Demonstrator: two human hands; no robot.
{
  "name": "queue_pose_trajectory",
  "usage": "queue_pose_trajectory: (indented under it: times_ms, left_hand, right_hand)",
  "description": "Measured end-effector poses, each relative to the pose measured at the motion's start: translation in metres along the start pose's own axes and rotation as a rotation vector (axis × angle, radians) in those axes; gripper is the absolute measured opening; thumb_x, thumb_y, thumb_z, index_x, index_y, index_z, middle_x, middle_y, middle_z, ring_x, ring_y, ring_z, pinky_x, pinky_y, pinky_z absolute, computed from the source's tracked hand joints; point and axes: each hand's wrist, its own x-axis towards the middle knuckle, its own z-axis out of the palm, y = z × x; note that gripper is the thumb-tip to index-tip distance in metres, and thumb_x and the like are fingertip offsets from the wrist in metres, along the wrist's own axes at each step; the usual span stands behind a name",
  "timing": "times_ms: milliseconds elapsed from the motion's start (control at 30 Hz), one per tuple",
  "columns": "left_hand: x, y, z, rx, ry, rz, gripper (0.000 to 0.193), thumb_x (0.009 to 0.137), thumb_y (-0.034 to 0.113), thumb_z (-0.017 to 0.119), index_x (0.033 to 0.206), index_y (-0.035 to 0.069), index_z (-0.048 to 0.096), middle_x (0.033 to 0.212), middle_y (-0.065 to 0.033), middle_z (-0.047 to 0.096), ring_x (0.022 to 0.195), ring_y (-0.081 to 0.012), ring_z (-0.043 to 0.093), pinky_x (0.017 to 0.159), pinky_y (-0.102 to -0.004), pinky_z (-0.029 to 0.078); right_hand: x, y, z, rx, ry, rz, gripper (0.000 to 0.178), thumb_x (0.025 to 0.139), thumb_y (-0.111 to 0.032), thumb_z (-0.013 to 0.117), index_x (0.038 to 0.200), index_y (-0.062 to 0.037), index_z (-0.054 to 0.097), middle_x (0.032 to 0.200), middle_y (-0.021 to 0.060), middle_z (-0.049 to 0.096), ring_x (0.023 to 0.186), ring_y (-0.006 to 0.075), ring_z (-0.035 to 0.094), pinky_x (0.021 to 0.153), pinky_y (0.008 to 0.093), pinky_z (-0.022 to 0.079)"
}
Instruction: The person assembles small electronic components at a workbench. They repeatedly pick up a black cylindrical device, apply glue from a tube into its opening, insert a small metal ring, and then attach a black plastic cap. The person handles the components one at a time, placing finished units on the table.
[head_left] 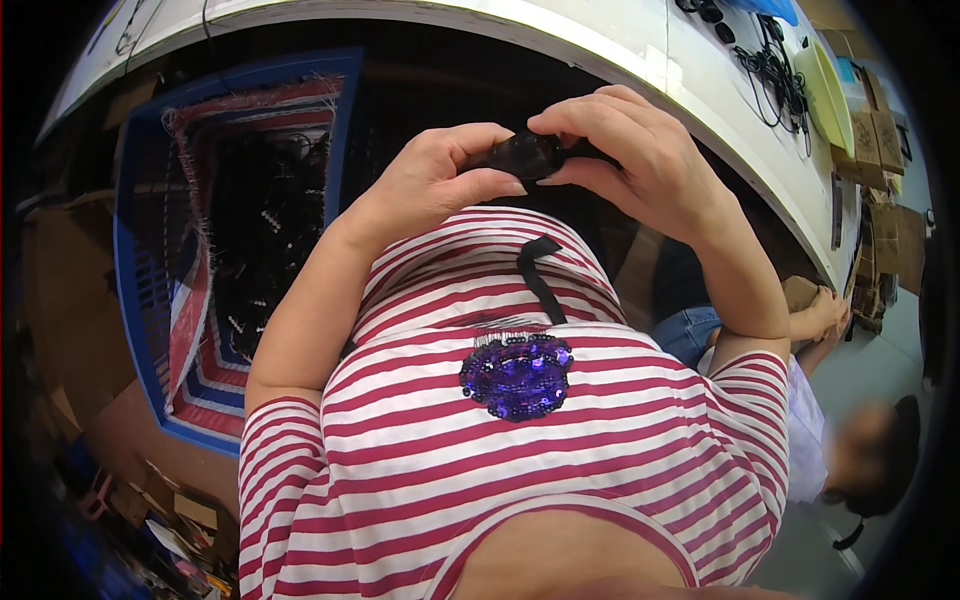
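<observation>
A small, dark, rounded black object (527, 155) is held between my two hands in front of my striped shirt, close to the table edge. It has a glossy surface, and its exact kind cannot be made out. My left hand (425, 180) pinches its left side between thumb and fingers. From the other side, my right hand (635, 145) grips it with curled fingers above and the thumb below. The fingertips of both hands almost meet around it, hiding part of its outline.
A blue plastic crate (150, 330) at left, lined with striped woven cloth, holds a heap of black cables (265, 230). On the white table (610, 35) lie coiled black cables (770, 75) beside a pale yellow-green basin (825, 100). Another person (800, 430) sits at right near stacked cardboard boxes (880, 140).
</observation>
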Motion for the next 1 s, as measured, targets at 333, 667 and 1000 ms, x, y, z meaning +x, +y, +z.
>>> queue_pose_trajectory:
  times_ms: [333, 667, 1000]
  left_hand:
    - [0.005, -0.001, 0.005, -0.108, -0.029, 0.026, 0.019, 0.079, 0.012, 0.062, 0.096, 0.002, 0.06, 0.078, -0.002, 0.059, 0.071, -0.0094, 0.055, 0.068, -0.0221, 0.045]
    - [0.006, -0.002, 0.005, -0.008, -0.01, 0.008, 0.022, 0.078, 0.011, 0.063, 0.097, 0.001, 0.06, 0.079, -0.0013, 0.06, 0.071, -0.0077, 0.056, 0.067, -0.0211, 0.047]
    - [0.005, -0.002, 0.007, -0.064, 0.012, -0.042, 0.018, 0.077, 0.014, 0.065, 0.092, 0.005, 0.063, 0.076, -0.0027, 0.062, 0.069, -0.0122, 0.058, 0.067, -0.0231, 0.047]
  right_hand:
    - [-0.005, -0.002, 0.005, 0.045, 0.066, 0.077, 0.039, 0.066, -0.02, 0.07, 0.103, -0.0109, 0.06, 0.096, 0.0032, 0.063, 0.084, 0.0207, 0.059, 0.076, 0.0324, 0.047]
    - [-0.006, 0.0, 0.002, -0.134, 0.037, 0.091, 0.044, 0.064, -0.034, 0.071, 0.1, -0.0104, 0.061, 0.086, 0.0025, 0.065, 0.076, 0.0174, 0.062, 0.071, 0.0287, 0.045]
    - [-0.005, 0.007, 0.009, -0.048, 0.101, -0.021, 0.042, 0.065, -0.034, 0.07, 0.098, -0.0105, 0.061, 0.086, 0.0005, 0.065, 0.075, 0.0171, 0.061, 0.068, 0.0288, 0.044]
